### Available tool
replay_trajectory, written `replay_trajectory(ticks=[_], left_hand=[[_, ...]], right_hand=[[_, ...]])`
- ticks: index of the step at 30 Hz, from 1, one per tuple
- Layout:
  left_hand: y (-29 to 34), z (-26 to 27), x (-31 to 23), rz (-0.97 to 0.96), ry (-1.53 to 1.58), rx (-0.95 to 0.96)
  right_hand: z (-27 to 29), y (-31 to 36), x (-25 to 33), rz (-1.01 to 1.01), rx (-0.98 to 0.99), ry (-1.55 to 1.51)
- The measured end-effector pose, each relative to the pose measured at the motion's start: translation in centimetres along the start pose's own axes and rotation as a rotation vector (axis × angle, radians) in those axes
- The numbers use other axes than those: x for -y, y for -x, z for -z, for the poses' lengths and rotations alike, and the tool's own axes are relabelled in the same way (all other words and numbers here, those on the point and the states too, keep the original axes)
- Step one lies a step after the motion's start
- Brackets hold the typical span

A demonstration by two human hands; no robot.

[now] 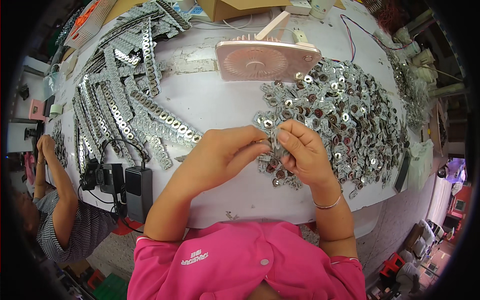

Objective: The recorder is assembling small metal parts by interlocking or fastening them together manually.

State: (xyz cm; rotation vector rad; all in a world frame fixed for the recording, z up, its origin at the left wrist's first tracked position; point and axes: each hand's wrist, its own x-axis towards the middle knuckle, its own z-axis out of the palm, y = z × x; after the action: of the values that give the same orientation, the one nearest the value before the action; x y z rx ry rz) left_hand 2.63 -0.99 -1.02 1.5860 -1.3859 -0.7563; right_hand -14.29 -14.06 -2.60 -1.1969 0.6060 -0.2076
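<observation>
My left hand and my right hand meet over the table's middle, fingertips close together. Between them is a small silvery metal part, mostly covered by the fingers. The right thumb and fingers pinch it, and the left thumb and forefinger close on its other side. Just beyond and to the right of my hands spreads a large heap of small metal parts with shiny and brown round discs. To the left lie long strips of joined metal parts, some stacked at the far left.
A pink fan stands behind my hands on the white table. A dark power bank with cables sits at the front left edge. A white basket is at the far left. Another person works at the left.
</observation>
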Motion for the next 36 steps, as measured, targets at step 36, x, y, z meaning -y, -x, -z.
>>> replay_trajectory(ticks=[36], left_hand=[[-0.5, -0.7, 0.0, 0.202, -0.29, 0.051]], right_hand=[[0.8, 0.4, -0.7, 0.409, -0.394, 0.627]])
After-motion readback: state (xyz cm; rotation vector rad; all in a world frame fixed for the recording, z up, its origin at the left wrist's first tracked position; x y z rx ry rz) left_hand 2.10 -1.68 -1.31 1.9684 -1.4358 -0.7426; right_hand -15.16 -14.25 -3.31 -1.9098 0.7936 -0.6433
